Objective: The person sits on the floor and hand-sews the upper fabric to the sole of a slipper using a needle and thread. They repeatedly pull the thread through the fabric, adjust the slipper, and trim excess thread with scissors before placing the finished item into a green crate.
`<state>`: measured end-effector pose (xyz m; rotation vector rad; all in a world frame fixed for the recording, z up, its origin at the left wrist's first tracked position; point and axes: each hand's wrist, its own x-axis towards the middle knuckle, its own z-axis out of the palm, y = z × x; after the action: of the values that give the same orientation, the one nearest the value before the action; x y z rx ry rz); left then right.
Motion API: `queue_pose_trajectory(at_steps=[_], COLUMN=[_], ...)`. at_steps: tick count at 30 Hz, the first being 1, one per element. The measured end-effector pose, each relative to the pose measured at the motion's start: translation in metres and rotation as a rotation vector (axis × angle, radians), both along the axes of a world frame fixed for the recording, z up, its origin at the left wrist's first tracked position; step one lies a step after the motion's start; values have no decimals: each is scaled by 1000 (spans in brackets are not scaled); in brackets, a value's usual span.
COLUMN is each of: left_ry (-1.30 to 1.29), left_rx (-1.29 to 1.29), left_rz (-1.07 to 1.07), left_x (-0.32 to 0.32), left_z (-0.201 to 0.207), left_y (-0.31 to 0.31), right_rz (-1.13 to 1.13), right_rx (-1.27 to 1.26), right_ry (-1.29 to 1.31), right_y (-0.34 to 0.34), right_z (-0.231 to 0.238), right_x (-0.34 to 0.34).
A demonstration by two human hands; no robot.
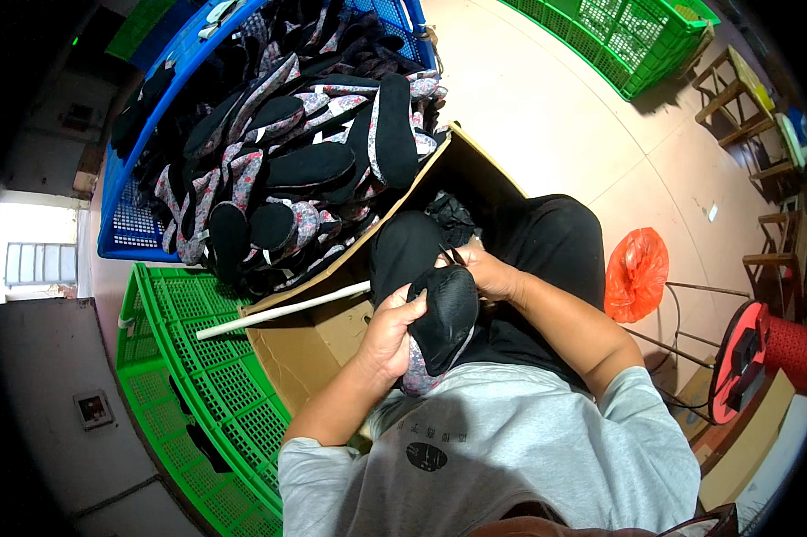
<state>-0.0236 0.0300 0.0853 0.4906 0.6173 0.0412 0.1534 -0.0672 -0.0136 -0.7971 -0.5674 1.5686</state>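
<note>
Over my lap I hold a cloth slipper (450, 309) with a black sole and a floral-patterned side. My left hand (390, 333) is closed round its near left edge, the thumb pressing on the black face. At the slipper's far end, my right hand (486, 271) is closed, its fingers bent around a thin dark piece (451, 256) that sticks up in a narrow loop. What that piece is cannot be made out. Ahead on the left, a big heap of similar slippers (309, 166) fills a blue crate (128, 192).
A cardboard box (291, 358) stands open before my knees, a white rod (282, 310) across its side. Green crates (229, 385) are at the left, another green crate (614, 45) far ahead. To the right are a red plastic bag (637, 273), a red reel (741, 362) and wooden stools (734, 94).
</note>
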Motion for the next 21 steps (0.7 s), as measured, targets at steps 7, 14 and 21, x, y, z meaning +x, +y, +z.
queue_pose_trajectory(at_steps=[7,14,21], left_ry=[-128,-196,-195], left_rx=[-210,-68,326], left_rz=[-106,-84,186], left_x=[15,21,23], left_z=[0,-14,-9], left_y=[-8,-11,-18], right_rz=[21,-65,-458], right_rx=[71,-11,-210], right_ry=[-20,-105,-375], right_y=[-2,2,11], right_z=[-8,10,6], right_x=[7,2,-17])
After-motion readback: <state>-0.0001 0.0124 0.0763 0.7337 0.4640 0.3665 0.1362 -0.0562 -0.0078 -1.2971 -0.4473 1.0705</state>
